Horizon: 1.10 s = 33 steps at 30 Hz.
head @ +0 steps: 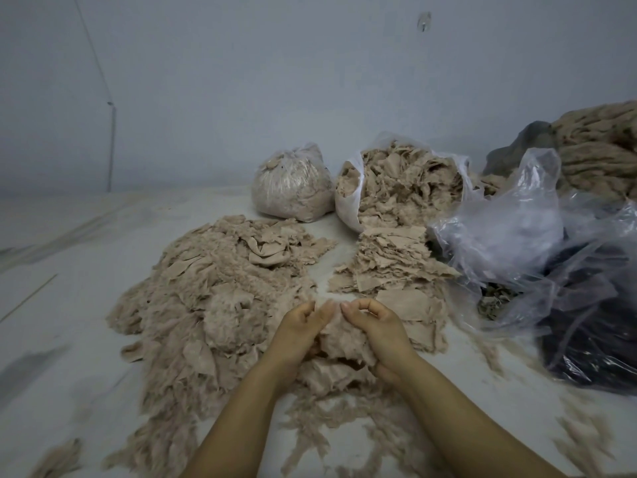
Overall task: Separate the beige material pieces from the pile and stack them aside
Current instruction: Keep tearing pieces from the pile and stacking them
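Both hands, left hand (296, 327) and right hand (375, 326), hold their grip curled around a fluffy beige clump (341, 339) above the pile (206, 298). Fibres look tangled, so pulling may drag extra pieces and topple the stack (393, 267) nearby.

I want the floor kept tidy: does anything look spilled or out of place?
Yes. The open white bag lies tipped, beige pieces spilling from its mouth, and loose shreds are scattered over the floor.
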Each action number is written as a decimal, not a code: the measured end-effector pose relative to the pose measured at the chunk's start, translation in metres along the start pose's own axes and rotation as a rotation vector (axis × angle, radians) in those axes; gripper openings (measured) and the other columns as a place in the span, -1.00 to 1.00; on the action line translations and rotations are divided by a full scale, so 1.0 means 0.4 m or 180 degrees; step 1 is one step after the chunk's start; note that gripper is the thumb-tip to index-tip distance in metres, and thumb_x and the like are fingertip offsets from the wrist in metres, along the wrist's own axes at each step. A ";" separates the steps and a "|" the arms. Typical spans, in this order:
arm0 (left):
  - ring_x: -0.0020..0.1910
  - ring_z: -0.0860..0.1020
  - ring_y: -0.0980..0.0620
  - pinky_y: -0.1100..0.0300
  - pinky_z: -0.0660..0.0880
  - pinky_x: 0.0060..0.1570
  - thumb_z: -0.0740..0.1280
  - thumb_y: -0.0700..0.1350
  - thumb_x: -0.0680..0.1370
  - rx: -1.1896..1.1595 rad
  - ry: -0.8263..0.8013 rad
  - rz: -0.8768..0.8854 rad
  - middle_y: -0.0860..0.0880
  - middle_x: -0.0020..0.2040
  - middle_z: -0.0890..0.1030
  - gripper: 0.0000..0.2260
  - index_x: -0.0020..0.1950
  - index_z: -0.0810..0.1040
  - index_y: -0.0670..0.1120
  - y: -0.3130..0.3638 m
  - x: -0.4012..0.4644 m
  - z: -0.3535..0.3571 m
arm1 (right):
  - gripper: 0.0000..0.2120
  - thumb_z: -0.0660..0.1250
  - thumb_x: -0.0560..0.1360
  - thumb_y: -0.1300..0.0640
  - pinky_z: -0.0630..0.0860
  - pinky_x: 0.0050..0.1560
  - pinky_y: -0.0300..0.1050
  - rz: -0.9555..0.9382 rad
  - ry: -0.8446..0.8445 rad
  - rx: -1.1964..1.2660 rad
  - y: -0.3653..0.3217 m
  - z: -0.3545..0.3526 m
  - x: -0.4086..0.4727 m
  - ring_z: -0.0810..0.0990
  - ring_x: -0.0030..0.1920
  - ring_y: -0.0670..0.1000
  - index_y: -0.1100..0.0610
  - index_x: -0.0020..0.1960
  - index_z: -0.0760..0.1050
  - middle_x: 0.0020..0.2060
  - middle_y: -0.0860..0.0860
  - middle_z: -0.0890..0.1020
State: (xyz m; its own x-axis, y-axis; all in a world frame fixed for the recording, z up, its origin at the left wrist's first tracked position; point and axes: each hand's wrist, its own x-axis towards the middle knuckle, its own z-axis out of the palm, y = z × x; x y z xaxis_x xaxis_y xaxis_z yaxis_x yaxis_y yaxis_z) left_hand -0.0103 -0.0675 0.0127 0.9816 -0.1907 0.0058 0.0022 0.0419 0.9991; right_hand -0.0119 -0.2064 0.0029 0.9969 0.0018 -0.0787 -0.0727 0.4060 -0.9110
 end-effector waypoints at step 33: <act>-0.20 0.57 -0.12 0.04 0.49 -0.13 0.28 -0.11 0.59 -0.0322 0.1126 -0.0013 -0.17 -0.20 0.62 -0.81 -0.11 0.56 -0.21 -0.008 0.011 0.025 | -0.87 0.36 0.52 0.19 0.47 -0.35 -0.22 -0.0292 -0.0116 -0.0686 -0.005 0.025 -0.021 0.54 -0.37 -0.04 0.21 -0.18 0.53 -0.36 0.07 0.60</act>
State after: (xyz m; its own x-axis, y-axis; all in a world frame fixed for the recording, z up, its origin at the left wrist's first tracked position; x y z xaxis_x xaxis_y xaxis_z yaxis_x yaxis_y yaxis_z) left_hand -0.0078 -0.0782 0.0098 0.9868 0.1591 -0.0305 0.0077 0.1420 0.9898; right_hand -0.0198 -0.1980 0.0094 0.9998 0.0086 0.0196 0.0175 0.2014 -0.9794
